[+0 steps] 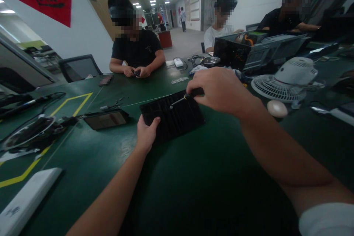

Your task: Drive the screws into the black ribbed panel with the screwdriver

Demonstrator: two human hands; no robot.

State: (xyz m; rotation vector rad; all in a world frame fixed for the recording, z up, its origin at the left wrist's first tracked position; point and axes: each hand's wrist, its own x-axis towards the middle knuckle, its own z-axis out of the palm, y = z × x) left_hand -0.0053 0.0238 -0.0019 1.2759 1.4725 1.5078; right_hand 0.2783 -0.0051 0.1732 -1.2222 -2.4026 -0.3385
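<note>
A black ribbed rectangular panel (177,116) lies on the green table (193,184) in front of me. My left hand (146,134) grips its near left corner, thumb on top. My right hand (218,88) is closed round a small screwdriver (184,98) with a black and yellow handle. The metal tip of the screwdriver points down-left and touches the top face of the panel.
A dark tablet (106,119) lies left of the panel, with cables (33,131) beyond it. A white fan (287,79) and an open computer case (257,49) stand at the right. A white box (24,201) sits near left. Three other people sit across the table.
</note>
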